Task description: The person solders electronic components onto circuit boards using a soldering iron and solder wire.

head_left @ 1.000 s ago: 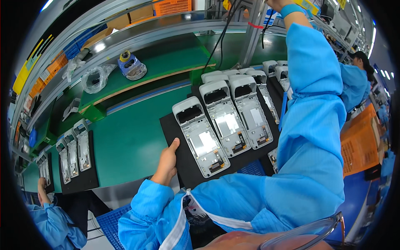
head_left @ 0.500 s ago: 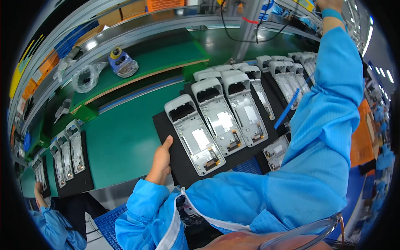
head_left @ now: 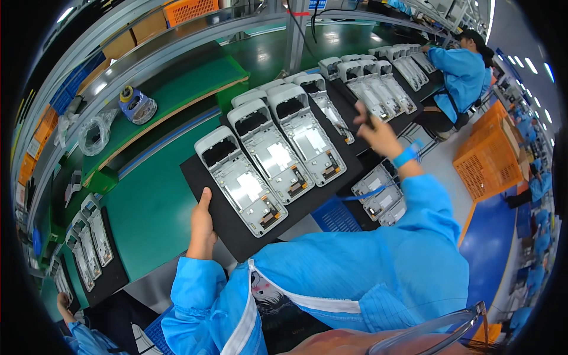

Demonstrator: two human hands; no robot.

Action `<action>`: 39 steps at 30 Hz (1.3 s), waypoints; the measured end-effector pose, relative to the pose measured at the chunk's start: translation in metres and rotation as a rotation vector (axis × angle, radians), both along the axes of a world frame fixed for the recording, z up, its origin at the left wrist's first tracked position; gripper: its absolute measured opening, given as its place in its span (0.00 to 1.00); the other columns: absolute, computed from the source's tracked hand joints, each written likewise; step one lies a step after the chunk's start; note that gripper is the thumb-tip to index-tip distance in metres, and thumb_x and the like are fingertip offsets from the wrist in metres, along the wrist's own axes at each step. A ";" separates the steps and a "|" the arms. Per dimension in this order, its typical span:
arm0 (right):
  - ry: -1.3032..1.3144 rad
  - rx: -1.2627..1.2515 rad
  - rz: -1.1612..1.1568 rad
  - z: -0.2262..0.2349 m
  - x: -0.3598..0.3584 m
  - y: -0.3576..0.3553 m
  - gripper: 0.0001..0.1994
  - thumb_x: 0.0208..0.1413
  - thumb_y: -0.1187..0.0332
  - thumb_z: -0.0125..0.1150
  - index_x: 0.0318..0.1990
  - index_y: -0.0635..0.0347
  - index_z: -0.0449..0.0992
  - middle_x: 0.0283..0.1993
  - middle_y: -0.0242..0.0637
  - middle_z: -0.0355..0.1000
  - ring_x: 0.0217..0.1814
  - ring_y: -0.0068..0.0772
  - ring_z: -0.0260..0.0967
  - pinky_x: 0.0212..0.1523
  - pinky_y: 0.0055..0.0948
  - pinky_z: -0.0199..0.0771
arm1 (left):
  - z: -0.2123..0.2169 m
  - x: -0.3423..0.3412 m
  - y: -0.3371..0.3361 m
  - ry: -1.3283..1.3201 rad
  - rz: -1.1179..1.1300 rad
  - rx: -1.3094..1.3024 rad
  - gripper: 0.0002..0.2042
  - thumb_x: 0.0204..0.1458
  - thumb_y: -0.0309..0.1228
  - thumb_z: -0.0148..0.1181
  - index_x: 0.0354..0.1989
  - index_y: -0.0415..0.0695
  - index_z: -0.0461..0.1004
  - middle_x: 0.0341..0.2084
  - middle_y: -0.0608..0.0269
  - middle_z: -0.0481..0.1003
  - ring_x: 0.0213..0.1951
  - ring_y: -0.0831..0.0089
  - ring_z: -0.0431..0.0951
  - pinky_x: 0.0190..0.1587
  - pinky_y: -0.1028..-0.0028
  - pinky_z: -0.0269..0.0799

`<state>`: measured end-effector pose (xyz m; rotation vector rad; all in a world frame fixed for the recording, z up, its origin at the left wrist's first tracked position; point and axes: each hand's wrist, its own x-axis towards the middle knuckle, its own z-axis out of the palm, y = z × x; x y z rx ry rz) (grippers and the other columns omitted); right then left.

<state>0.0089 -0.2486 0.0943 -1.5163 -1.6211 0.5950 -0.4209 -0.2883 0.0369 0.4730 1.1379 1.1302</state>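
Note:
My left hand (head_left: 203, 228) grips the left edge of a black board (head_left: 198, 171), thumb on top and fingers hidden beneath. On the board lie several grey device housings, each with a dark opening at its far end. The nearest housing (head_left: 241, 183) shows a white label and small circuit parts. My right hand (head_left: 381, 137), a blue strap at its wrist, is raised over the board's right side, apart from the housings. Its fingers are bent around something small and dark that I cannot make out. Close to it, a narrow housing (head_left: 331, 112) lies at the board's far right.
More housings (head_left: 378, 89) stand on boards to the right, where a co-worker (head_left: 464, 74) sits. Other housings (head_left: 89, 242) lie at left near another person's hand (head_left: 63, 300). A green shelf (head_left: 177, 94) holds tape rolls (head_left: 137, 105). An orange crate (head_left: 488, 157) stands at right.
My right hand has come down from the upper right to above the board's right side. The view has turned right, showing the co-worker. My left hand keeps its grip on the board.

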 end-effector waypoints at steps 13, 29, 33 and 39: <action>-0.274 -0.402 0.032 -0.009 -0.025 0.021 0.15 0.46 0.57 0.57 0.34 0.59 0.74 0.23 0.38 0.70 0.24 0.31 0.67 0.31 0.28 0.64 | 0.005 -0.003 -0.011 0.005 0.015 0.033 0.21 0.53 0.41 0.49 0.42 0.31 0.66 0.38 0.50 0.72 0.37 0.64 0.74 0.40 0.71 0.70; 0.169 -0.452 -0.161 0.018 0.069 0.020 0.16 0.45 0.69 0.61 0.41 0.66 0.71 0.35 0.37 0.70 0.36 0.25 0.66 0.39 0.24 0.65 | 0.037 0.091 0.063 0.136 -0.190 0.107 0.25 0.52 0.44 0.50 0.42 0.28 0.66 0.36 0.48 0.72 0.35 0.63 0.74 0.39 0.70 0.70; 0.004 -0.520 -0.148 0.015 0.076 0.023 0.15 0.47 0.60 0.59 0.37 0.63 0.73 0.33 0.36 0.71 0.33 0.24 0.64 0.36 0.23 0.64 | 0.017 0.091 0.063 0.132 -0.198 0.077 0.26 0.51 0.44 0.50 0.43 0.26 0.65 0.38 0.46 0.71 0.38 0.61 0.73 0.41 0.69 0.69; -0.148 -0.422 -0.127 0.079 0.087 0.053 0.25 0.48 0.44 0.50 0.34 0.61 0.73 0.29 0.33 0.71 0.29 0.25 0.63 0.31 0.26 0.63 | 0.008 0.086 0.068 0.341 -0.163 0.057 0.30 0.48 0.48 0.53 0.39 0.24 0.67 0.35 0.46 0.72 0.35 0.64 0.73 0.37 0.72 0.68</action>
